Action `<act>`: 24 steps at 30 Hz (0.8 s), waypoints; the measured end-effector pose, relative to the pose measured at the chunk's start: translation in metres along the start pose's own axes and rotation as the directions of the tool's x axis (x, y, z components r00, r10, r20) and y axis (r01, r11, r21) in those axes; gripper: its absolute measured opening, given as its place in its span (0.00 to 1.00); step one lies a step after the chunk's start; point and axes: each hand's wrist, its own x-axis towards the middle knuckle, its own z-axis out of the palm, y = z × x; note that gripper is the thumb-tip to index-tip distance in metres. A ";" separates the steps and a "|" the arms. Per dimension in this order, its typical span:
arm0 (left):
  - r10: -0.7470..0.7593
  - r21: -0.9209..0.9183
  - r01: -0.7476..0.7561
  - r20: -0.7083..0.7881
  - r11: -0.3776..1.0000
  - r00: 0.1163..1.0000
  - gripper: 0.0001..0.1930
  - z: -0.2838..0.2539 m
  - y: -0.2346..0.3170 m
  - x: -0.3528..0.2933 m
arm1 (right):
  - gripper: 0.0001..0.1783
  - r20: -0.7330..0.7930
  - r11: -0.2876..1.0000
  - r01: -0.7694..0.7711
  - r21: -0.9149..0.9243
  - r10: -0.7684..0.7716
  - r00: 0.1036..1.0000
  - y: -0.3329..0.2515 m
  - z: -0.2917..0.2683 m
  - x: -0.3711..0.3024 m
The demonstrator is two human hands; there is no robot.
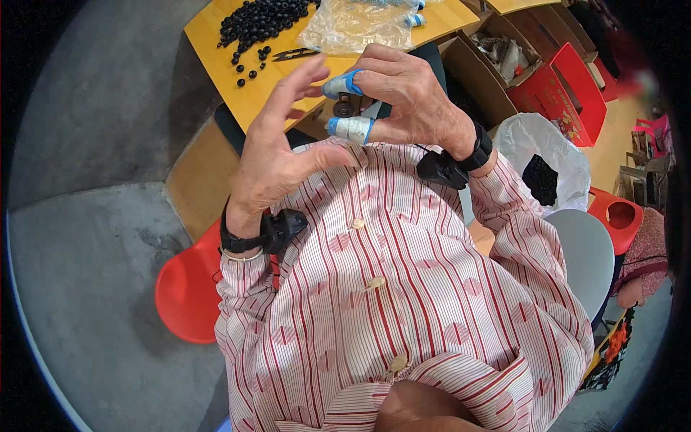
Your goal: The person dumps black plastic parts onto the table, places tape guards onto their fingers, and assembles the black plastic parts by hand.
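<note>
My right hand (414, 97) has its thumb and index finger wrapped in pale coverings with blue edges. Between those two fingertips it pinches a small black bead (344, 107), round and dark. Facing it from the left, my left hand (281, 140) is open, thumb and fingers spread apart around empty air. Both hands are raised in front of my striped shirt, near the edge of the yellow table (248, 101). On that table lie a heap of black beads (263, 21), a pair of dark thread snips (295, 55) and a crumpled clear plastic bag (353, 27).
At the right stand open cardboard boxes (471, 79), a red box (568, 93) and a white plastic bag (511, 137) with black contents. A red chair (188, 288) is at the left, a pale chair (586, 252) at the right. Another person's pink sleeve (648, 245) shows at the far right.
</note>
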 end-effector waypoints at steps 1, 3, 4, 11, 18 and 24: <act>0.107 0.047 -0.108 0.034 0.993 0.994 0.38 0.002 0.002 0.002 | 0.17 -0.022 1.000 -0.014 0.024 0.014 1.000 -0.002 0.001 0.002; 0.207 0.091 -0.213 0.071 0.973 0.976 0.40 0.001 0.001 0.004 | 0.17 -0.007 1.000 -0.001 0.023 0.001 1.000 -0.005 -0.002 0.005; 0.233 0.143 -0.241 0.067 0.960 0.970 0.40 0.002 -0.002 0.005 | 0.18 0.009 1.000 0.009 0.017 -0.009 1.000 -0.005 -0.002 0.006; 0.365 0.307 -0.369 0.073 0.877 0.928 0.38 0.003 -0.002 0.006 | 0.18 -0.027 0.999 0.042 0.019 -0.041 0.999 -0.007 -0.001 0.004; 0.458 0.392 -0.468 0.125 0.792 0.880 0.36 0.003 -0.005 0.008 | 0.17 -0.037 0.995 0.074 0.060 -0.072 0.997 -0.006 -0.001 0.000; 0.530 0.418 -0.536 0.143 0.733 0.836 0.34 0.005 -0.003 0.013 | 0.16 -0.084 0.993 0.083 0.078 -0.077 0.994 -0.008 -0.003 0.000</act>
